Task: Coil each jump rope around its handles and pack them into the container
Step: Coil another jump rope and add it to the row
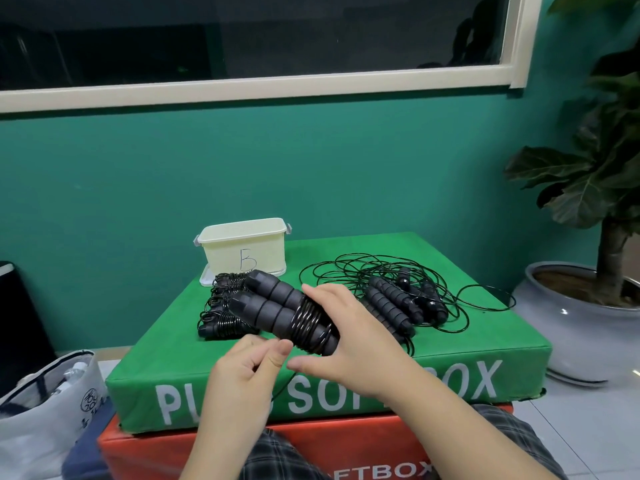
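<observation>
My right hand (349,337) grips a pair of black foam jump-rope handles (277,308), held side by side above the green soft box (173,368), with thin black cord coiled around their near end. My left hand (249,365) pinches the loose cord just below the handles. Behind them lie several coiled ropes (221,306) in a pile. A tangle of loose ropes with handles (398,299) spreads on the box's right half. A cream plastic container (244,245) marked "B" stands at the back, its lid under it.
The green soft box sits on a red one (311,452). A potted plant in a grey pot (581,323) stands on the right floor. A white bag (45,403) lies at the left. A teal wall and window are behind.
</observation>
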Tool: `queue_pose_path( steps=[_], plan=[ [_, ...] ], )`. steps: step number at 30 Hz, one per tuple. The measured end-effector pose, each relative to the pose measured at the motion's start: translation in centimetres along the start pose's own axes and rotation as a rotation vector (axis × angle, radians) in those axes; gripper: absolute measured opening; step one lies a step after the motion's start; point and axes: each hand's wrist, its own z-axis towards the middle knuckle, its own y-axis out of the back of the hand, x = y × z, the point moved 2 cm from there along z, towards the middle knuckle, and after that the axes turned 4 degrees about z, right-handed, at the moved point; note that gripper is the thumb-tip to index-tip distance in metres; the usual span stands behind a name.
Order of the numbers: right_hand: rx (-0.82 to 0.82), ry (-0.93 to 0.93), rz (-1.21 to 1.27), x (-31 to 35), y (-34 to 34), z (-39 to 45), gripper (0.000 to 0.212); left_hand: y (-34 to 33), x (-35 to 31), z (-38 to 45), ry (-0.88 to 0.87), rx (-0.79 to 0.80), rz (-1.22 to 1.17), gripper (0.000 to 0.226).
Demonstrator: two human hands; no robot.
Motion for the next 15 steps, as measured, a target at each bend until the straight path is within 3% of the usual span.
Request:
queue_pose_path(
  steps=[4, 9, 15],
  plan=[
    [-0.056, 0.016, -0.137, 0.1, 0.0, -0.1, 0.085, -0.4, -0.1, 0.0, 0.034, 0.031, 0.013, 0.029],
    [-0.167, 0.054, -0.164, -0.4, -0.7, -0.5, 0.065, -0.2, 0.1, 0.0, 0.115, 0.081, 0.061, 0.013],
    [-0.220, 0.049, -0.062, -0.3, -0.9, -0.5, 0.063, -0.3, 0.5, 0.0, 0.179, 0.073, 0.001, 0.031]
  ],
)
